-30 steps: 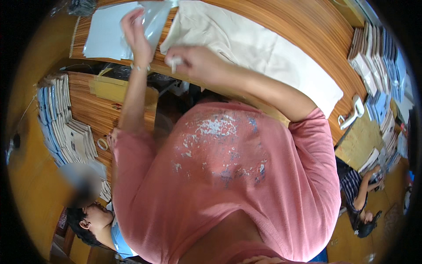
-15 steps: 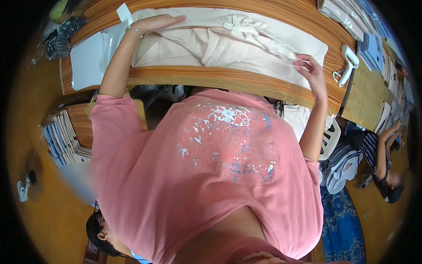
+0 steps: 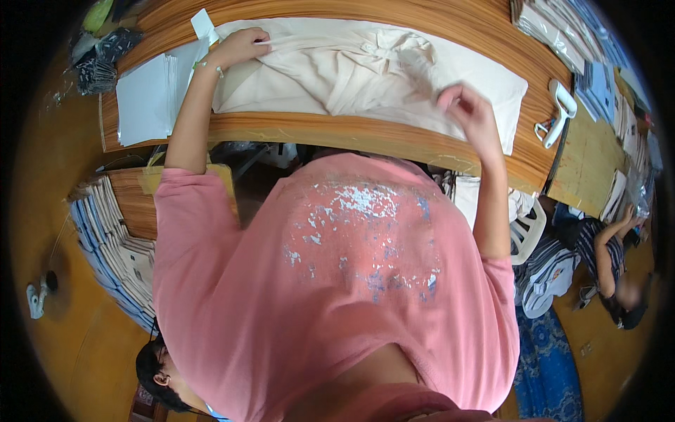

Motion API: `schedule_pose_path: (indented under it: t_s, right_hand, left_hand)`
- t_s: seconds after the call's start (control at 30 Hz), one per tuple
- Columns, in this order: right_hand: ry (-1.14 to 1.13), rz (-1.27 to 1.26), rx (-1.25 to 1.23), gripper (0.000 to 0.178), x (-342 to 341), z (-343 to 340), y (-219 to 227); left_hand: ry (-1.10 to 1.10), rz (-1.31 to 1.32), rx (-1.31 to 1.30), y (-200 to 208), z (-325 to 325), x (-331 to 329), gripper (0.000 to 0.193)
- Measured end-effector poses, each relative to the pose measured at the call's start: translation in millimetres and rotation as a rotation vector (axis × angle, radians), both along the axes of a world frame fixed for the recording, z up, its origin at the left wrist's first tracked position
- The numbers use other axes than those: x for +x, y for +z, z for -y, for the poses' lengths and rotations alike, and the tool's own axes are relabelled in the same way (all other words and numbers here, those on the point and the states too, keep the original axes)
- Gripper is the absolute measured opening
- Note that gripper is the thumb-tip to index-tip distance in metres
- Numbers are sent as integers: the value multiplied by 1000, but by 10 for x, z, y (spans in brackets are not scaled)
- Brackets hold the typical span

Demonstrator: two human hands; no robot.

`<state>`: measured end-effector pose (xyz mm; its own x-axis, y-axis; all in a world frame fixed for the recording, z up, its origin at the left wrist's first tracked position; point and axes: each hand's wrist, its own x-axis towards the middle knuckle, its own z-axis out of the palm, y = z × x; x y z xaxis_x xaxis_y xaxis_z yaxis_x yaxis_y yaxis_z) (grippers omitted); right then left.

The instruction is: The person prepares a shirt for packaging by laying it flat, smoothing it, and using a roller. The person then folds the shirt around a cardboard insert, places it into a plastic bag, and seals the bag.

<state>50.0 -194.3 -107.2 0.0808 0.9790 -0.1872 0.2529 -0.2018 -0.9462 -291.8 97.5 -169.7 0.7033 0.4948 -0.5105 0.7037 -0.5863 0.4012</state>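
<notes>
A cream garment [image 3: 309, 77], wrinkled along its middle, lies lengthwise across the wooden table. At its left end, the fingers of my left hand [image 3: 242, 46] are closed on the cloth near the far edge. My right hand [image 3: 470, 112] hovers over the garment's right part with curled fingers, smeared by motion. Just beyond those fingers the cloth is also blurred, and whether they grip any of it I cannot tell. Beside my left forearm lies a stack of white sheets with clear plastic [image 3: 144, 105].
A white handheld tool [image 3: 562, 105] rests at the table's [image 3: 485, 42] right end. Packaged clothes [image 3: 552, 32] are piled at the far right. Folded garments [image 3: 116, 239] stand in a stack at lower left. Another person [image 3: 608, 260] works at right; a person's head [image 3: 158, 373] shows at lower left.
My left hand has gone from lying flat to closed on the cloth. My right hand has moved left and curled its fingers; the cloth near the garment's middle right has shifted.
</notes>
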Motion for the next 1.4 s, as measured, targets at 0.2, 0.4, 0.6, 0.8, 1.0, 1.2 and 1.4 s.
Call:
schedule_pose_path:
  t_s: [0.2,0.4,0.6,0.8,1.0,1.2,1.4]
  right_hand:
    - [557,-303,152,5,-500,91,879]
    - [622,-256,316,11,-541,26,934]
    - [164,-86,383,13,-169,232,1040]
    - [-530,70,105,15,478,63,-7]
    - [-632,111,120,16,754,-13,-792]
    - [-593,238,-37,10,884,-109,-1043]
    - [-611,31,120,11,589,-221,-768]
  left_hand:
    - [-27,90,212,-18,108,-150,16]
    - [-155,-21,217,-1,40,-138,17]
    - [-119,54,266,-251,-78,-391,18]
    - [196,173,-13,-99,-186,-275,23]
    - [176,110,483,-111,-192,-357,29]
    - [200,106,548,-180,-283,-451,30]
    - [293,276,630,-439,-434,-775,30]
